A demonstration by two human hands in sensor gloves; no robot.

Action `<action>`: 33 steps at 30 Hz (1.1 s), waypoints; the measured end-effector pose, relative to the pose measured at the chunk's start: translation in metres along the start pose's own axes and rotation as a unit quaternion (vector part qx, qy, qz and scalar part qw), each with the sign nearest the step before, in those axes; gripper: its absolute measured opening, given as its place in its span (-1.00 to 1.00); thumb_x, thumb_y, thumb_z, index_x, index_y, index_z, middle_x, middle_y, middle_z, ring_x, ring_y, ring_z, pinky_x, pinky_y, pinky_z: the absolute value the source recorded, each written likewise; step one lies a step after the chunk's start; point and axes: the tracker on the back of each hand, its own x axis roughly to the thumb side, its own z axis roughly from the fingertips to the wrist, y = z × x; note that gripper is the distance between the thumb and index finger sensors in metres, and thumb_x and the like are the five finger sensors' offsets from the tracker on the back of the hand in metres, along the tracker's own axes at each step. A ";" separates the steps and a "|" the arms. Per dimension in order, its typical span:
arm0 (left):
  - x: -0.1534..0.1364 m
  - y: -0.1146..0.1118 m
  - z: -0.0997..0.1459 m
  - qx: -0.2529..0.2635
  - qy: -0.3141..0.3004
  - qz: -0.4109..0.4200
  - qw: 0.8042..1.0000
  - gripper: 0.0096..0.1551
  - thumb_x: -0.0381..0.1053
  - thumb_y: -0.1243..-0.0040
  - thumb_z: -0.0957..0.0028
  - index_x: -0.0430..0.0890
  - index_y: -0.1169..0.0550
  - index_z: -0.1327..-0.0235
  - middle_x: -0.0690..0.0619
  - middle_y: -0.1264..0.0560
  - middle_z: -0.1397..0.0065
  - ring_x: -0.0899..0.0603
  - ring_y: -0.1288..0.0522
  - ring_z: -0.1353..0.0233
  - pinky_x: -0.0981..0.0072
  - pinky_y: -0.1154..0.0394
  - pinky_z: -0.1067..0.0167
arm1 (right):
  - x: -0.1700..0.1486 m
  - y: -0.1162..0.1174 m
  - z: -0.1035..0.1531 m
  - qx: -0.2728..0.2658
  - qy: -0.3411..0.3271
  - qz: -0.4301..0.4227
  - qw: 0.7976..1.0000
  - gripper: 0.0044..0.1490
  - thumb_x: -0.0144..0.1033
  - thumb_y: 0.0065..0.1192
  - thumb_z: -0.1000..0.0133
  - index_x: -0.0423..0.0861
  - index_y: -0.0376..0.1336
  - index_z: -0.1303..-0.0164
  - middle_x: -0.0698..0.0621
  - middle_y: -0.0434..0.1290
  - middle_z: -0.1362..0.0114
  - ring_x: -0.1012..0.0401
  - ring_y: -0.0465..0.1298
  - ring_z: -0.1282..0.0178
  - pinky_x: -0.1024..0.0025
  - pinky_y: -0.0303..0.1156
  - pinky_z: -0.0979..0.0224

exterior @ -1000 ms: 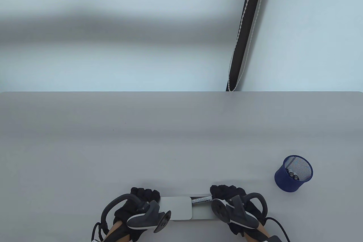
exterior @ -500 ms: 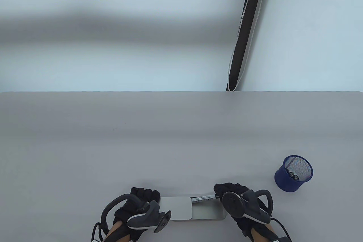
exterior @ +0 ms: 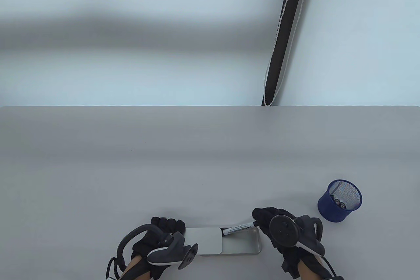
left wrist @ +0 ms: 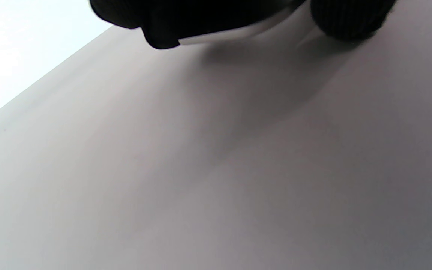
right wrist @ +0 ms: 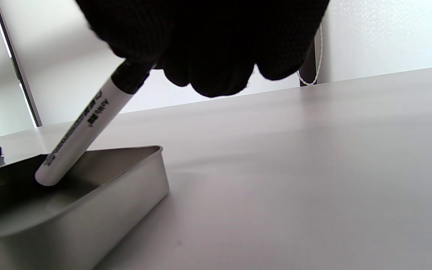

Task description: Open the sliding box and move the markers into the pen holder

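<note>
A silver sliding box (exterior: pixel 252 244) lies near the table's front edge, its lid (exterior: pixel 203 240) slid to the left. My left hand (exterior: pixel 164 227) grips the lid end (left wrist: pixel 234 34). My right hand (exterior: pixel 267 219) pinches the black cap end of a white marker (exterior: pixel 238 228) and holds it tilted, its far end still down inside the box (right wrist: pixel 99 210). In the right wrist view the marker (right wrist: pixel 84 131) slants from my fingers (right wrist: pixel 208 56) into the tray. The blue mesh pen holder (exterior: pixel 339 200) stands to the right with markers in it.
A dark pole with a white cord (exterior: pixel 282 37) rises behind the table's far edge (exterior: pixel 210 106). The grey tabletop (exterior: pixel 164 161) stretches wide beyond the box.
My right hand has moved right and lifted the marker's cap end out of the box. The box's right end has come into view. The left hand has stayed put.
</note>
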 end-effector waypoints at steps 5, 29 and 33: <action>0.000 0.000 0.000 0.000 0.000 0.000 1.000 0.03 0.47 0.06 0.04 -0.04 -0.03 -0.56 -0.03 -0.22 -0.66 -0.13 -0.33 -0.61 0.05 -0.34 -0.58 | -0.003 -0.005 0.001 -0.009 0.004 -0.016 1.000 -0.46 -0.21 0.29 0.09 0.15 0.37 -0.14 0.08 0.53 -0.22 0.21 0.63 -0.09 0.27 0.55 -0.27; 0.000 0.000 0.000 -0.002 0.001 0.000 1.000 0.03 0.47 0.06 0.04 -0.04 -0.03 -0.56 -0.03 -0.22 -0.66 -0.13 -0.33 -0.61 0.05 -0.34 -0.58 | -0.022 -0.037 0.010 -0.089 0.017 -0.144 0.985 -0.50 -0.20 0.24 0.05 0.11 0.36 -0.13 0.03 0.51 -0.22 0.18 0.59 -0.07 0.21 0.51 -0.28; 0.000 0.000 0.000 -0.002 0.001 -0.001 1.000 0.03 0.47 0.06 0.04 -0.04 -0.03 -0.56 -0.03 -0.22 -0.66 -0.13 -0.33 -0.61 0.05 -0.34 -0.58 | -0.026 -0.046 0.014 -0.123 0.023 -0.156 0.980 -0.50 -0.18 0.24 0.05 0.12 0.36 -0.12 0.03 0.50 -0.22 0.19 0.59 -0.07 0.22 0.51 -0.28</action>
